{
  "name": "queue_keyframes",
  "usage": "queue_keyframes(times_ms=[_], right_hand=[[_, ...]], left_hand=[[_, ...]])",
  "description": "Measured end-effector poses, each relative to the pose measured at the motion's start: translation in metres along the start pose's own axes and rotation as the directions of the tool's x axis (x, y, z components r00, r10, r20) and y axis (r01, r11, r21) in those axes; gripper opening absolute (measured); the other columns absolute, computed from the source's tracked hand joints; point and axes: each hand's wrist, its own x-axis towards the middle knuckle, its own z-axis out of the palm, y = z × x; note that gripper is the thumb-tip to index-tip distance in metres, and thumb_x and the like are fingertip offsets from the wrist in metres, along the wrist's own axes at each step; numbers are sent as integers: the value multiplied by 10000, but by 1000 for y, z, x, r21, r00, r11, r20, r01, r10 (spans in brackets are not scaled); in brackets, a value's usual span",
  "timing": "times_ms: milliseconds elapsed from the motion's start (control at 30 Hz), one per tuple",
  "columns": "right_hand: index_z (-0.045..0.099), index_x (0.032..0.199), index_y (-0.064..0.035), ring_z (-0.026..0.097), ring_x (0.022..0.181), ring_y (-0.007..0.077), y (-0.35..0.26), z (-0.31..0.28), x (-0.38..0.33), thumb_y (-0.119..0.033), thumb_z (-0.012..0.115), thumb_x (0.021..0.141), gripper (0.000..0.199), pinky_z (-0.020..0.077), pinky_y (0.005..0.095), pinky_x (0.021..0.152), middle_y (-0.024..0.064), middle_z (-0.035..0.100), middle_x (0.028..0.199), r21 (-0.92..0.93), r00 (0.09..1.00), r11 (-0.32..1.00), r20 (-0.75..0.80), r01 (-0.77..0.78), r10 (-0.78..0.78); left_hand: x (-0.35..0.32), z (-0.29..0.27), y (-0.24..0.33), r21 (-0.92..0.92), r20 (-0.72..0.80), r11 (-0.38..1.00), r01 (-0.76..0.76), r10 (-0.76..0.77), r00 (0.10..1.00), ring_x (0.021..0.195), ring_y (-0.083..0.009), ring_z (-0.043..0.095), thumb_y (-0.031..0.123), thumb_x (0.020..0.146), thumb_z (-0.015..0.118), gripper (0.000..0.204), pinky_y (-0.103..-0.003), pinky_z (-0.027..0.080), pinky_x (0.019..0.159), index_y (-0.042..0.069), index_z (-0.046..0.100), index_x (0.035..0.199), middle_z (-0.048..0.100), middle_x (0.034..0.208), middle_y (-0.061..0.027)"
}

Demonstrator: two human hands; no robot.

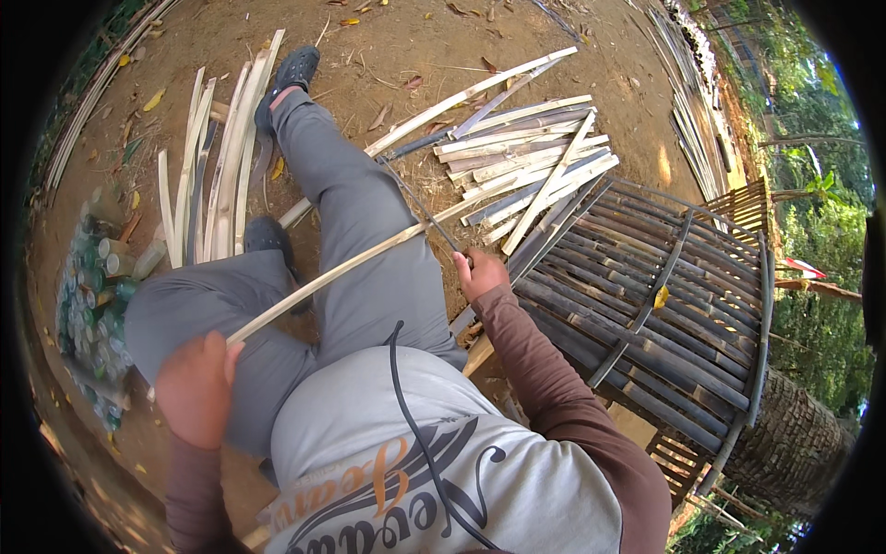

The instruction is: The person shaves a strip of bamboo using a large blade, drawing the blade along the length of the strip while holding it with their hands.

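A long pale split-bamboo strip point(318, 283) slants across my lap, its far end over the pile of strips. My left hand point(194, 383) is closed round its near end, with the fingers slightly blurred. My right hand point(483, 274) grips the handle of a long, thin, dark knife point(413, 195), thumb along the top. The blade points up and to the left and crosses the strip beyond my knee. It looks in contact with the strip, but I cannot tell how deep it sits. The handle is mostly hidden in my fingers.
Cut bamboo strips point(521, 152) lie piled beyond my right hand. More strips point(231, 157) stretch along the ground at left, beside my shod foot point(297, 69). Bottles and plastic cups point(92, 305) are heaped at far left. A slatted bamboo bench point(655, 305) stands close by my right arm.
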Motion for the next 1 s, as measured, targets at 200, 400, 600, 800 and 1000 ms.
queue_keyframes(times_ms=[200,400,600,800,1000], right_hand=[[740,1133,12,711,1036,483,105,11,58,-576,486,1083,642,549,544,927,324,733,1033,23,851,863,-153,-505,502],[722,1075,-40,723,939,465,15,5,14,-535,545,1066,526,566,545,850,251,746,942,-12,996,1000,-92,-10,9],[761,1160,-11,722,1077,460,139,5,77,-580,439,1094,657,560,548,946,291,750,1119,-34,782,785,-120,-619,612],[744,1079,-6,727,1017,467,14,-10,38,-542,477,1097,599,560,543,907,284,755,1024,24,967,969,-53,-248,249],[731,1050,-6,716,962,492,99,31,44,-526,493,1093,573,557,558,862,296,744,997,62,905,929,-209,-366,371]], left_hand=[[8,-4,-1,-6,-45,999,-51,51,998,700,-310,614,351,957,746,322,-454,489,624,118,553,846,583,757,-85],[7,2,-16,-40,-13,999,-14,14,1000,704,-317,612,347,930,764,323,-455,486,625,116,559,841,574,746,-88],[12,-6,-15,-4,-3,999,-46,46,999,716,-324,619,331,924,772,317,-455,494,633,109,562,841,579,750,-92],[13,0,-10,-45,-14,999,-19,19,1000,715,-352,612,301,951,753,335,-468,483,627,82,532,829,571,761,-117],[11,-8,-8,-10,26,1000,-16,16,1000,715,-353,612,298,943,762,336,-469,483,629,80,530,832,575,764,-116]])
